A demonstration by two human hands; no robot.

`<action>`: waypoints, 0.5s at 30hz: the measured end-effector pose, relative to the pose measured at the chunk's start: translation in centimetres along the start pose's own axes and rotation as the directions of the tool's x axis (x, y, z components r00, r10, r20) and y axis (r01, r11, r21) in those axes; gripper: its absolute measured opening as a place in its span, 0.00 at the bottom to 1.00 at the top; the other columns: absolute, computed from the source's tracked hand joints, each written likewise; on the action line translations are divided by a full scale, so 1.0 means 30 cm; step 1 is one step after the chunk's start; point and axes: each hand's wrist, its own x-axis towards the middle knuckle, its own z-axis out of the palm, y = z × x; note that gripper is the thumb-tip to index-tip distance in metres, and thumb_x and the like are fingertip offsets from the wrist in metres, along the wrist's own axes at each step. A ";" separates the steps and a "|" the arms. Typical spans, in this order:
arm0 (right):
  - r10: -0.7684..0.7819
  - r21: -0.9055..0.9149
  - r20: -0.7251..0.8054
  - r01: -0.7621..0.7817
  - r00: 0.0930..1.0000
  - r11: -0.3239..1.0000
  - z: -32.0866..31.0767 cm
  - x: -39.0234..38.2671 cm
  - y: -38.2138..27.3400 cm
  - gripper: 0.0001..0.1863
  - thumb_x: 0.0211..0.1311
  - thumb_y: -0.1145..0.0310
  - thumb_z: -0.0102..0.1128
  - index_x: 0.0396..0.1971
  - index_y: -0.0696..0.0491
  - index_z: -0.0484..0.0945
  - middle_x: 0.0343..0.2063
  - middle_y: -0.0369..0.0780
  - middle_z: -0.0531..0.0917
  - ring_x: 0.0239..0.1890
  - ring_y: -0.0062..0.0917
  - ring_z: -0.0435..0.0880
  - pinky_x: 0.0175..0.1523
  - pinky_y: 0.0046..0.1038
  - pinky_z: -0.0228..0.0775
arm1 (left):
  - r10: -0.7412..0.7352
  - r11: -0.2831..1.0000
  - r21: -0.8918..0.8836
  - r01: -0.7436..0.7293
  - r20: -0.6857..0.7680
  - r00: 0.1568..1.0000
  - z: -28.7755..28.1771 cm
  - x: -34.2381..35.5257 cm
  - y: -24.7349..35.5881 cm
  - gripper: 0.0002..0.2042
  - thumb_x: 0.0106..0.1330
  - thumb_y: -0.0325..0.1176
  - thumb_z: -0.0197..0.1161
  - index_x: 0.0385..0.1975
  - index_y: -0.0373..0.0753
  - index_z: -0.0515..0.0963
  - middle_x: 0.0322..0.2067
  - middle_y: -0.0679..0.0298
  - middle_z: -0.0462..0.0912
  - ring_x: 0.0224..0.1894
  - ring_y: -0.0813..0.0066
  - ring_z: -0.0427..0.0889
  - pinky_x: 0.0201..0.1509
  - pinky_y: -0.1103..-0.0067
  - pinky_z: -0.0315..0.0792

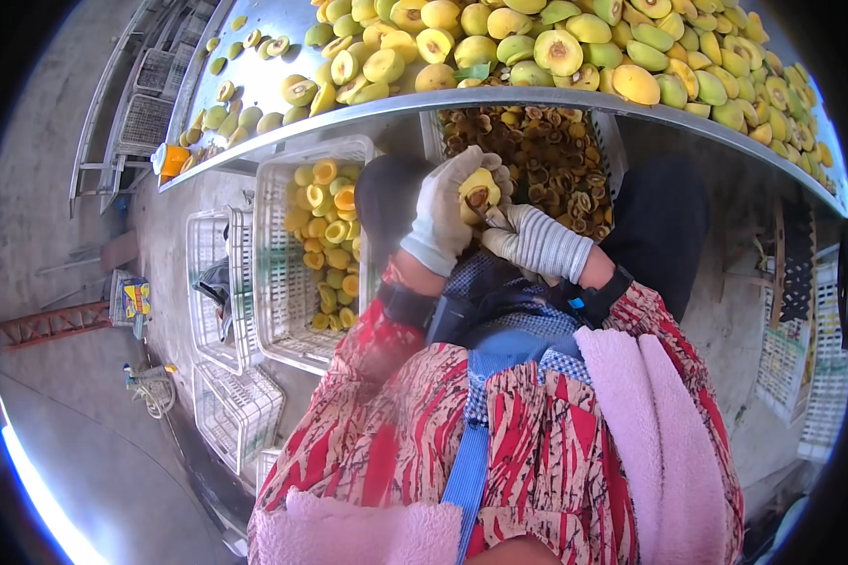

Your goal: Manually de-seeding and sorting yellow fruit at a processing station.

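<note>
My gloved left hand [448, 209] is closed around a yellow peach half [481, 191], its cut face and brown pit hollow turned up. Close against the fruit, my gloved right hand [540, 244] has its fingers closed. A thin, dark tool seems to stick out of them toward the cut face, but its kind is hidden. Both hands are over my lap, just short of the metal table [287, 61]. Across that table spreads a heap of green and yellow peach halves [589, 52]. Brown pits and scraps [532, 160] fill a crate under the table edge, between my knees.
To my left, a white plastic crate [271, 282] holds yellow peach halves. Other white crates [238, 414] stand beyond it, and more [824, 367] at the far right. An orange container [171, 160] is at the table's left corner. The raised metal table edge runs across in front.
</note>
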 end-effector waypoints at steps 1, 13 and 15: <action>0.146 -0.076 0.029 -0.143 0.989 0.987 -0.009 -0.008 -0.006 0.17 0.62 0.54 0.49 0.38 0.54 0.72 0.14 0.36 0.74 0.09 0.20 0.70 0.11 0.24 0.59 | -0.035 0.999 0.030 0.035 0.019 0.999 -0.015 0.006 0.000 0.15 0.63 0.39 0.56 0.37 0.29 0.74 0.31 0.55 0.79 0.30 0.67 0.79 0.33 0.76 0.75; 0.044 0.690 0.569 -0.506 0.821 0.518 -0.060 -0.119 0.070 0.10 0.62 0.64 0.53 0.21 0.44 0.66 0.08 0.26 0.60 0.04 0.09 0.53 0.09 0.14 0.42 | -0.261 0.702 0.692 -0.169 0.470 0.843 0.083 -0.004 0.099 0.09 0.55 0.27 0.61 0.32 0.29 0.80 0.31 0.58 0.83 0.31 0.77 0.80 0.37 0.83 0.74; -0.096 0.756 0.564 -0.465 0.820 0.460 -0.072 -0.133 0.076 0.12 0.63 0.63 0.53 0.21 0.45 0.65 0.07 0.27 0.59 0.03 0.10 0.51 0.08 0.16 0.42 | -0.233 0.861 0.503 -0.068 0.511 0.827 0.094 0.015 0.075 0.10 0.55 0.27 0.60 0.34 0.29 0.80 0.31 0.57 0.83 0.33 0.74 0.81 0.40 0.82 0.75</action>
